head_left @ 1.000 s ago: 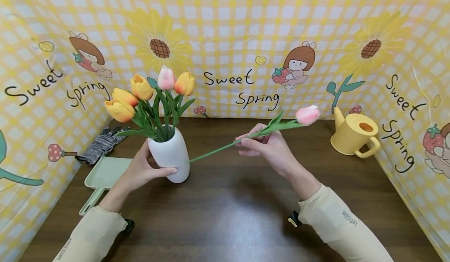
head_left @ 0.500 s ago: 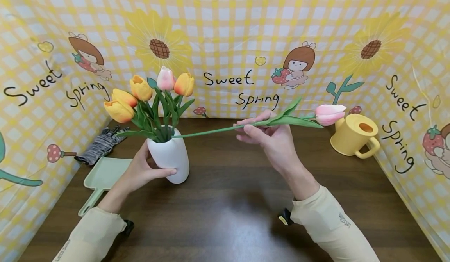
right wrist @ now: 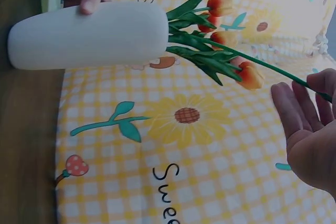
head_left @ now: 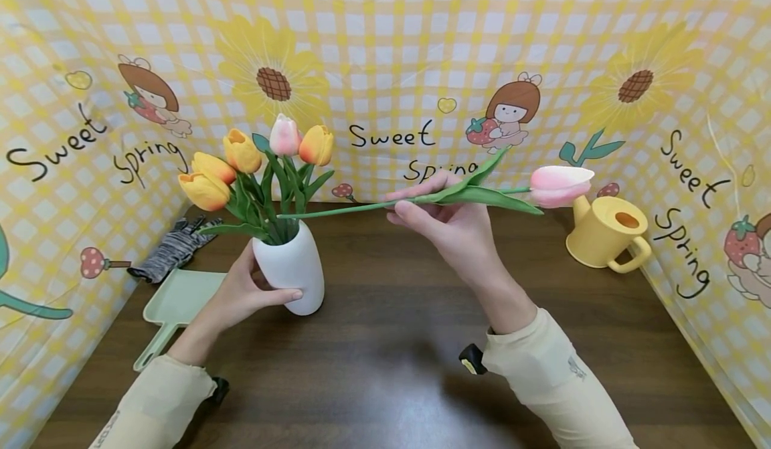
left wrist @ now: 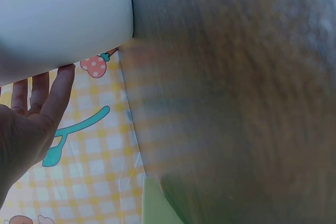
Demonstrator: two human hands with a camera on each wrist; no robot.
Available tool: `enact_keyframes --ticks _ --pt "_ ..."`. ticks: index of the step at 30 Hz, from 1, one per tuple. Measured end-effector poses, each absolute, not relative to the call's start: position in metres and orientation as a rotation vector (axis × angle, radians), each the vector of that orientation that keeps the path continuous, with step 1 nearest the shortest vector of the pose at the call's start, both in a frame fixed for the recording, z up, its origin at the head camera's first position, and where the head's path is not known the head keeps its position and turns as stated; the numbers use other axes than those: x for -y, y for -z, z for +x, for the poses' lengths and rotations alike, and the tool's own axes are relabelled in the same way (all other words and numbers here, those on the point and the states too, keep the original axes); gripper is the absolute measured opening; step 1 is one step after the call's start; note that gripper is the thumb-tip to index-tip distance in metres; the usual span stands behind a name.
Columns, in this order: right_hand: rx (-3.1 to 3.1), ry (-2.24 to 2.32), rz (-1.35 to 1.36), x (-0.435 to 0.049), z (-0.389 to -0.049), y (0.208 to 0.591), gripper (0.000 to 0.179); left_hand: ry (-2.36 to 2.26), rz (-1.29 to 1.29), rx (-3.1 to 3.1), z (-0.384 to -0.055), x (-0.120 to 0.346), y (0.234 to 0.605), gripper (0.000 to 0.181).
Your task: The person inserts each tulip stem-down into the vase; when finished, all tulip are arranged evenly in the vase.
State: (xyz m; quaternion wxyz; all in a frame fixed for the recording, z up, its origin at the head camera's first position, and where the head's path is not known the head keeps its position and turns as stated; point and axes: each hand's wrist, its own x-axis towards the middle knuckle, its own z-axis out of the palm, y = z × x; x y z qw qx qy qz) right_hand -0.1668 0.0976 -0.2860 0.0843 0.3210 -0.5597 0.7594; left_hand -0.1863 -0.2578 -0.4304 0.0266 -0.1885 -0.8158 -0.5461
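A white vase [head_left: 295,268] stands on the table, holding several yellow-orange tulips [head_left: 243,150] and one pink tulip [head_left: 285,134]. My left hand [head_left: 236,295] grips the vase from its left side, thumb across the front; in the left wrist view its fingertips reach the wall of the vase [left wrist: 68,19]. Between thumb and fingers, my right hand [head_left: 466,241] pinches the green stem of another pink tulip [head_left: 561,187]. This tulip lies nearly level, bloom to the right, its stem end overlapping the bouquet just above the vase mouth. The right wrist view shows that stem [right wrist: 268,66] pointing toward the bouquet.
A yellow watering can [head_left: 605,231] stands at the back right of the brown wooden table [head_left: 385,375]. On the left lie a light green dustpan [head_left: 183,295] and grey knitted gloves [head_left: 175,248]. A yellow checked cloth [head_left: 385,54] walls in the back and sides.
My right hand has risen and shifted slightly left, turning the tulip from slanting to nearly level. Its stem end went from beside the vase to above the mouth. My left hand stays put.
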Motion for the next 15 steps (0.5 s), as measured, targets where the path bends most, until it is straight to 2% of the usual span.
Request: enact_keyframes --ticks 15 --pt "1.847 -1.935 1.138 -0.078 -0.175 0.271 0.015 1.686 -0.598 2.512 -0.186 0.256 0.430 0.100"
